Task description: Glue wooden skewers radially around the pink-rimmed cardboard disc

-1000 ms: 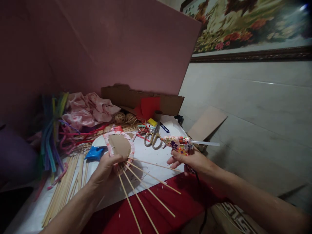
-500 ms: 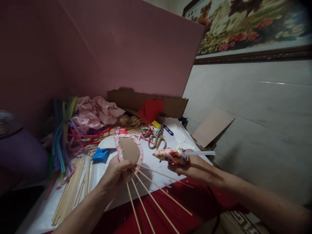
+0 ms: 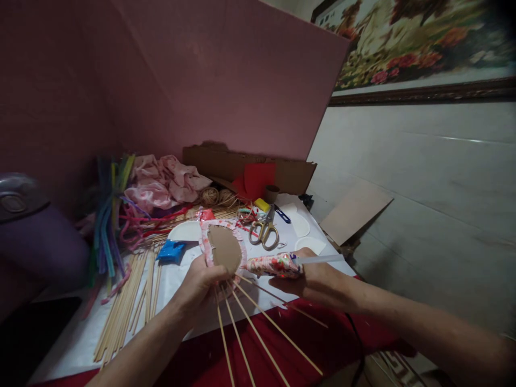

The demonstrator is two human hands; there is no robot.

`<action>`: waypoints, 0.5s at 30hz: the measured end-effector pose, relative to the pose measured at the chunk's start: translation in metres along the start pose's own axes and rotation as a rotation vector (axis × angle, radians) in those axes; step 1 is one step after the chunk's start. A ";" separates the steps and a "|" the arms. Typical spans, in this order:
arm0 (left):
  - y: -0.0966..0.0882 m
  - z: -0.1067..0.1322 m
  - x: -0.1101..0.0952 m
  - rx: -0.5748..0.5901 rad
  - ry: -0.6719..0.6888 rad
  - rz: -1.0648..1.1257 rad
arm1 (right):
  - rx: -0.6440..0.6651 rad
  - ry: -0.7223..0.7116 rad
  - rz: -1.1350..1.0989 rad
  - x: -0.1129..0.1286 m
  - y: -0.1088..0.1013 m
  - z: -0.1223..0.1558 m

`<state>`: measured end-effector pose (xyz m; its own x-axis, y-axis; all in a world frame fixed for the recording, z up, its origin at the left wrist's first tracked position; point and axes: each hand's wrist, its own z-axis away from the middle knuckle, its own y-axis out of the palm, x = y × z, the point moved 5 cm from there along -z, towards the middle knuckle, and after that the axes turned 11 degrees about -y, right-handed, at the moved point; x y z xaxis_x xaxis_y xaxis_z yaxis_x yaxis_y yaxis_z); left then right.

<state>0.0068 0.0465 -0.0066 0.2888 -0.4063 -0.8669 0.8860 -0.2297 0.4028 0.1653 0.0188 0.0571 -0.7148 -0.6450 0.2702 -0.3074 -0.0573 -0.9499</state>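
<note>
My left hand (image 3: 207, 279) is closed on the lower left edge of a cardboard piece (image 3: 224, 248), rimmed with pink patterned fabric. Several thin wooden sticks (image 3: 258, 332) fan out from its lower edge toward me. In my right hand (image 3: 302, 279) is a hot glue gun (image 3: 276, 265) covered in a floral pattern, with a clear glue stick (image 3: 320, 259) jutting from its back. The gun's nozzle points left, at or very near the fabric rim on the right side. My fingers partly hide the lower left of the cardboard piece.
Gold-handled scissors (image 3: 264, 235) and a blue cutter (image 3: 282, 215) lie behind the glue gun. Loose wooden sticks (image 3: 121, 309), a blue packet (image 3: 170, 251) and pipe cleaners (image 3: 105, 231) are at left. Pink fabric (image 3: 169, 180) and twine balls (image 3: 209, 196) sit farther back. A purple bottle (image 3: 36, 236) stands far left.
The glue gun has moved left and slightly down, bringing its nozzle to the cardboard piece's right rim. The whole view has shifted a little, so things appear farther right.
</note>
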 end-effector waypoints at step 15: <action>-0.001 0.000 0.000 0.051 0.049 0.026 | -0.061 0.081 -0.043 -0.001 0.005 0.000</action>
<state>0.0060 0.0464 -0.0070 0.3297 -0.3690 -0.8690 0.8588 -0.2649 0.4384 0.1641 0.0193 0.0521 -0.7478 -0.5793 0.3243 -0.3747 -0.0350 -0.9265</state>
